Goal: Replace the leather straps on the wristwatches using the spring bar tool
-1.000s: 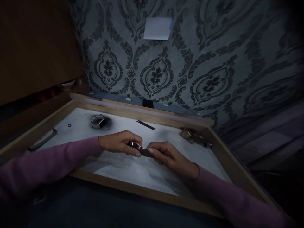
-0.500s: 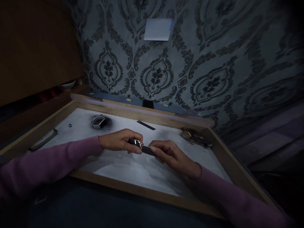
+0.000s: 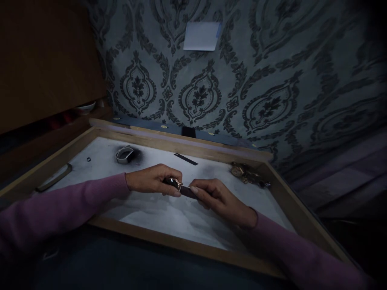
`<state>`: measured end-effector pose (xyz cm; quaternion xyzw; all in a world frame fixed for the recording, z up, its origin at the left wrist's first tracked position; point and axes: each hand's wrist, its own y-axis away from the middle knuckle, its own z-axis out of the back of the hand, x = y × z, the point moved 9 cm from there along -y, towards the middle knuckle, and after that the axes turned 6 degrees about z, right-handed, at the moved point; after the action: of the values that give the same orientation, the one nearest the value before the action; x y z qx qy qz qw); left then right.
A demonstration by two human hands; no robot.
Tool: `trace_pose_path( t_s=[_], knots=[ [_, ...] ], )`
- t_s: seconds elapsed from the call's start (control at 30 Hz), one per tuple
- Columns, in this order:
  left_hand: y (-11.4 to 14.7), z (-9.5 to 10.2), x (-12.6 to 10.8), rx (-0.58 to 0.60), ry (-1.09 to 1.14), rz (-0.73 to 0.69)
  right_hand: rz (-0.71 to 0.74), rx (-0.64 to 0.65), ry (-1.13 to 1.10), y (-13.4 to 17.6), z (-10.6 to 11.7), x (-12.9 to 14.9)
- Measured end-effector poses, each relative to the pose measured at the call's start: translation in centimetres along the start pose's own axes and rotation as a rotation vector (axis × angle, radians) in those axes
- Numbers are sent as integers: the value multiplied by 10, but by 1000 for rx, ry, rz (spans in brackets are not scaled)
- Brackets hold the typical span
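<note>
Between my two hands is a watch [image 3: 174, 183] with a shiny round case and a dark strap [image 3: 189, 192]. My left hand [image 3: 154, 179] is closed around the case, its fingers covering part of it. My right hand [image 3: 219, 199] pinches the strap toward its far end, hiding that end. Both hands are above the white bottom of a shallow wooden drawer-like tray [image 3: 181, 237]. Beyond them lies a dark flat strip [image 3: 186, 159], which may be a loose strap. A grey watch with a looped band [image 3: 124, 154] sits past my left hand.
Several gold-coloured watches [image 3: 248, 175] lie heaped in the right corner. At the left are a small dark ring [image 3: 88, 159] and an olive-grey strap [image 3: 54, 178]. A patterned wall [image 3: 199, 92] with a white paper [image 3: 202, 36] rises behind; a wooden cabinet [image 3: 48, 60] stands left.
Hardly anything differs. Both hands keep the same hold on the watch and strap, with only a very slight shift of the view.
</note>
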<state>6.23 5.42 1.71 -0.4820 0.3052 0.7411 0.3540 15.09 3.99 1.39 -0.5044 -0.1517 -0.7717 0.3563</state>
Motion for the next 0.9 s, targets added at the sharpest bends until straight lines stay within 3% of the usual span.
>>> trace_pose_path(
  t_s=[0.37,0.9],
  knots=[
    [-1,1,0,-11,61,-2,29,-44,5,0,4,3],
    [-2,-4,6,28,150,15,16,-9,-10,0,0,-3]
  ],
)
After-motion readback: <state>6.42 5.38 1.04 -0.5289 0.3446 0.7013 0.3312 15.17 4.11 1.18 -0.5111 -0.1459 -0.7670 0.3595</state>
